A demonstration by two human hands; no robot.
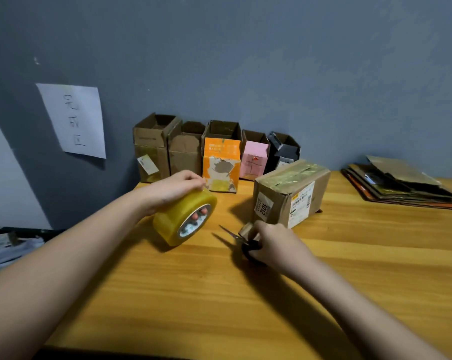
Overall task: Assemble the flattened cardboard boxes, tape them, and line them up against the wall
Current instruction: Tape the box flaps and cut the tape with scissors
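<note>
Five open-topped boxes stand in a row against the grey wall (245, 61) at the back of the wooden desk (219, 294): two plain brown boxes (165, 152) on the left, then an orange box (221, 162), a pink box (254, 158) and a black box (283, 149). In front of the row, towards the right, a brown taped box (291, 193) lies on the desk with glossy tape across its top and printed labels on its near faces.

The left hand (173, 189) holds a wide roll of yellowish clear tape (184, 220) on the desk, palm over the outside of the roll and fingertips showing through its core. The right hand (274, 245) is curled round the dark handles of a pair of scissors (239, 239), whose blades point to the left just above the desk; the blades look slightly parted, though blur makes that hard to judge. The hand sits just beside the near corner of the taped box, with a small brown flap or strip showing between them.

A stack of flattened cardboard (401, 185) lies at the far right of the desk, well apart from the boxes. A white sheet of paper (74, 120) with handwritten characters is fixed to the wall on the left.
</note>
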